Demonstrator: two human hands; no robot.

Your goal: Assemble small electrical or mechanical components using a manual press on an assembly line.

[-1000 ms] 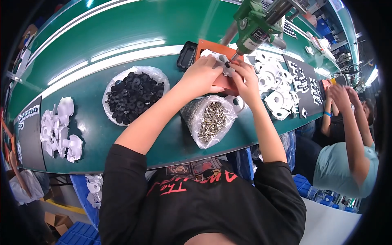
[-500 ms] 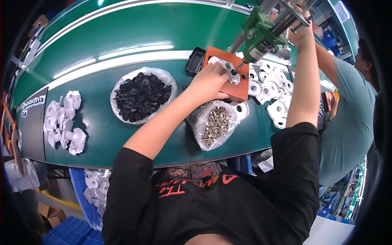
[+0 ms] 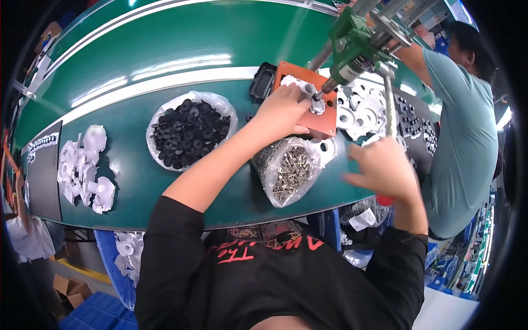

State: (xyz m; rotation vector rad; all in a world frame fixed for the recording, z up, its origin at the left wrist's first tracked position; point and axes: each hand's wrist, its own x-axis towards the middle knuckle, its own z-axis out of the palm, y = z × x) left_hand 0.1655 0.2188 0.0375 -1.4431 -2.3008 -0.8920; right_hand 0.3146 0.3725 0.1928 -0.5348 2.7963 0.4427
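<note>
Left grip: the left hand (image 3: 283,113) pressed a small white part (image 3: 317,104) onto the orange fixture plate (image 3: 324,122), right of centre in the upper frame, fingers closed around it.
Right grip: the right hand (image 3: 382,170), blurred at centre right, was wrapped around the press lever (image 3: 388,107).
Tool: the green screwdriver head (image 3: 355,47) pointed its tip at the part, just beside the fingertips.
Risk: fingers so near the tip could have been pinched or nicked.
Second risk: a shifted part might have taken the screw crooked.
Nearby: bag of screws (image 3: 290,171) below the plate; black washers (image 3: 187,132) at centre left.
</note>
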